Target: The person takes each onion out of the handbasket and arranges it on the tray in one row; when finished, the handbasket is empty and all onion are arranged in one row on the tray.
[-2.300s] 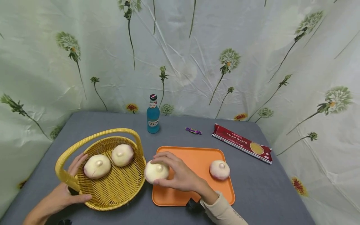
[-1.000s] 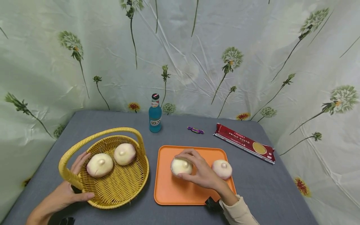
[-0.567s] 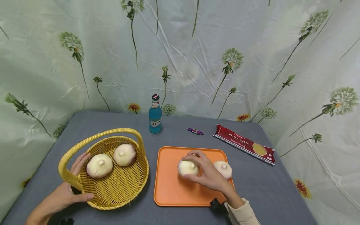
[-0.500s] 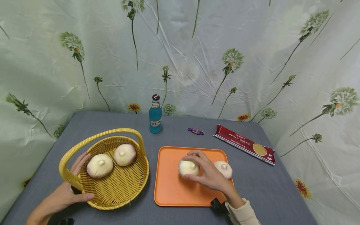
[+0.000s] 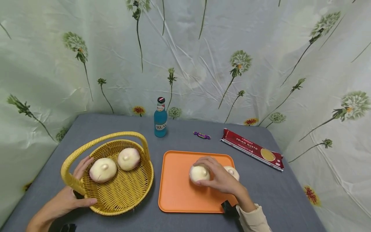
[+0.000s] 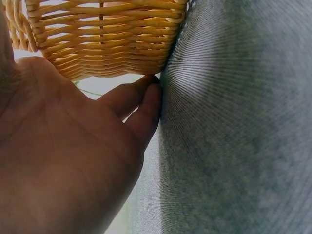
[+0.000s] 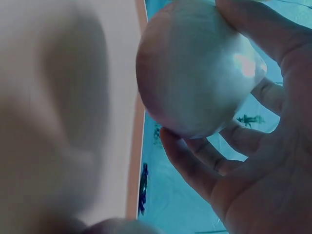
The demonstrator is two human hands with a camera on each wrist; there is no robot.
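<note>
My right hand (image 5: 215, 175) grips a cream-and-purple turnip (image 5: 199, 174) between thumb and fingers over the orange tray (image 5: 176, 196). In the right wrist view the held turnip (image 7: 190, 73) appears a little off the tray's surface, with a shadow beside it. A second turnip (image 5: 232, 172) sits at the tray's right side, partly hidden behind my right hand. At the left, my left hand (image 5: 68, 196) holds the side of a yellow wicker basket (image 5: 124, 196), thumb at the near rim and fingers farther back. Inside it lie two turnips (image 5: 102, 170). The left wrist view shows the basket's woven wall (image 6: 107, 39) above my fingers.
Behind the tray stand a blue bottle (image 5: 160, 119) and a small purple wrapped candy (image 5: 202, 135). A red spaghetti packet (image 5: 252, 149) lies at the back right. The basket's tall handle (image 5: 101, 138) arches over its opening. A flowered curtain (image 5: 185, 64) hangs behind the grey table.
My right hand has carried the turnip from beside the basket rightward over the tray, closer to the other turnip. The left hand stays at the basket.
</note>
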